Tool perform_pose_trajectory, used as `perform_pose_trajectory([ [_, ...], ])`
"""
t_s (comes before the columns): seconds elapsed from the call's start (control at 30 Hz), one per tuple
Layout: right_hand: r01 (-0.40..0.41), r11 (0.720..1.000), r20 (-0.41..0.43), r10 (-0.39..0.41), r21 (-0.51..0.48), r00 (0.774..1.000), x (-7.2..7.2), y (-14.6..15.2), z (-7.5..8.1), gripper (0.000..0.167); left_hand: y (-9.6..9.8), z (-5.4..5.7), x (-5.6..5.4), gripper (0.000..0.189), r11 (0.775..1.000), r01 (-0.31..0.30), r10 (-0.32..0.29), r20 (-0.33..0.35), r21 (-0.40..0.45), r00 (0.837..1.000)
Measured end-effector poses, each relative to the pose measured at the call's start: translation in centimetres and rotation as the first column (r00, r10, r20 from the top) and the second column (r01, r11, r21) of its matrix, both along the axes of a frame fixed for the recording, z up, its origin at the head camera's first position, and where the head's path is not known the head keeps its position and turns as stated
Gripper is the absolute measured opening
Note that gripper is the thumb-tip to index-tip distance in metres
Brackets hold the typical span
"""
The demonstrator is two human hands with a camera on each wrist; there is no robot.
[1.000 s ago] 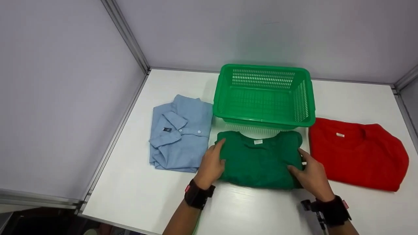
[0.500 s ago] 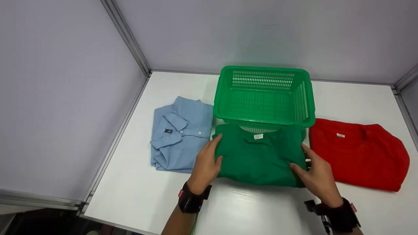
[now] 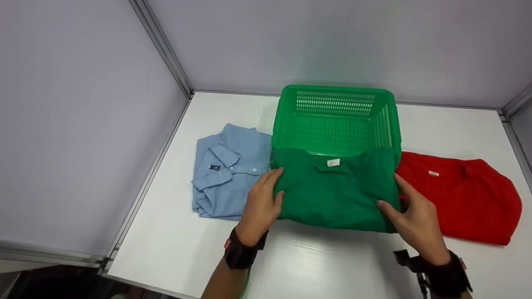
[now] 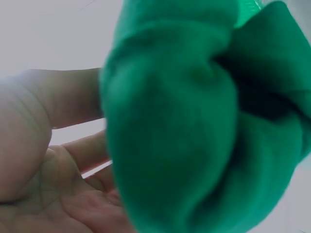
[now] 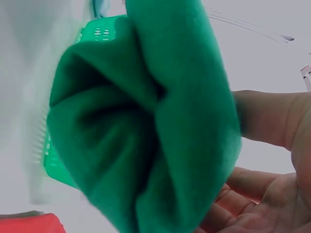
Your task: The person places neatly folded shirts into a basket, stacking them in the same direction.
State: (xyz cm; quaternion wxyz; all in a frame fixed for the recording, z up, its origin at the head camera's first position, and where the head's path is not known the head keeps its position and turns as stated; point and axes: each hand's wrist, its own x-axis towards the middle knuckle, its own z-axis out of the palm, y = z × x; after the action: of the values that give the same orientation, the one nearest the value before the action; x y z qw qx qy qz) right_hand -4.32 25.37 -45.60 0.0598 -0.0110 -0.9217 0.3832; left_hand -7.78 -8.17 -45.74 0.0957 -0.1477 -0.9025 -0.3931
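Holding the folded green shirt (image 3: pixel 332 195) level by both sides seems to be what this step rests on. The shirt hangs in front of the green basket (image 3: pixel 336 88), its neck edge overlapping the near rim in the head view; whether cloth and rim touch, I cannot tell. Left of the basket's middle, the left hand (image 3: pixel 261 203) pinches one side of the bundle; the right hand (image 3: pixel 417 220) pinches the other, each thumb on top and the remaining fingers partly hidden, so both sets are narrowed on cloth. The wrist views show side folds bulging and gaping, so gripping through every layer should beat pinching the top one. Equal height and gentle outward tension should limit sagging. The blue shirt (image 3: pixel 226 172) left of the basket and the red shirt (image 3: pixel 465 199) right of it lie close by, best left unbrushed
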Motion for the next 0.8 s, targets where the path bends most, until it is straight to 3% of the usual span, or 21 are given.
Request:
perform_pose_trajectory([
  [0.2,0.012,1.0,-0.057,-0.013,-0.023,0.998,-1.0,0.3,1.4,0.077,0.3,1.1,-1.5,0.054,1.0,0.012,-0.012,-0.025,-0.009,1.0],
  [0.37,0.016,0.999,-0.085,-0.019,-0.037,0.996,-2.5,0.7,2.3,0.076,0.6,1.9,-3.6,0.053,0.999,0.031,-0.032,-0.067,-0.008,0.997],
  [0.63,0.031,0.997,-0.083,-0.037,-0.074,0.996,-6.2,1.7,2.9,0.075,1.7,2.6,-8.1,0.052,0.999,0.051,-0.051,-0.037,-0.014,0.998],
  [0.8,0.044,0.993,-0.045,-0.049,-0.109,0.998,-9.2,2.3,3.3,0.074,2.2,2.7,-11.3,0.053,0.999,0.049,-0.049,-0.009,-0.009,0.999],
])
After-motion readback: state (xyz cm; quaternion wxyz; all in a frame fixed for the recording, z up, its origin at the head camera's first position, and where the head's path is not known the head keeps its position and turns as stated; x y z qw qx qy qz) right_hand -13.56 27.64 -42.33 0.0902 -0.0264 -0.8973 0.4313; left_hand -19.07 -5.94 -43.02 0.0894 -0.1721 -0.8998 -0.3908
